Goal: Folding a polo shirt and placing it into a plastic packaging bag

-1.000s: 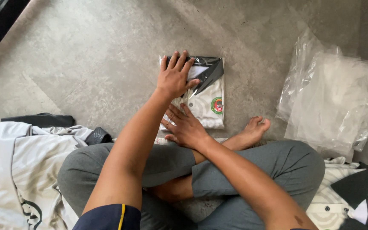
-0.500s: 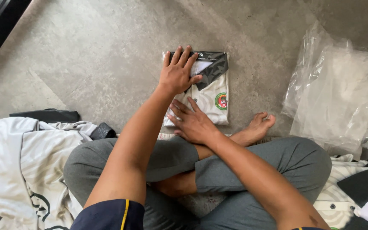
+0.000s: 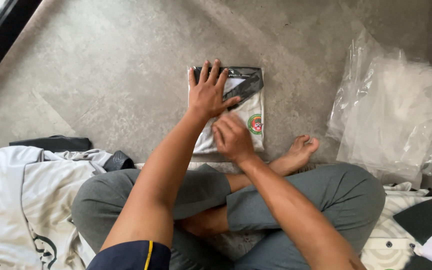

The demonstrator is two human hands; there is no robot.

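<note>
Folded white shirt (image 3: pixel 241 117) with dark collar lay centre frame on the floor (image 3: pixel 101 75), long axis running up-frame. Left hand (image 3: pixel 207 92) flat, fingers spread on collar end. Right hand (image 3: pixel 232 137) nearer, fingers together pressing lower half.

i wear grey trousers (image 3: pixel 321 195), a navy short sleeve (image 3: pixel 131 256) with yellow piping, and my foot (image 3: pixel 296 152) is bare.
</note>
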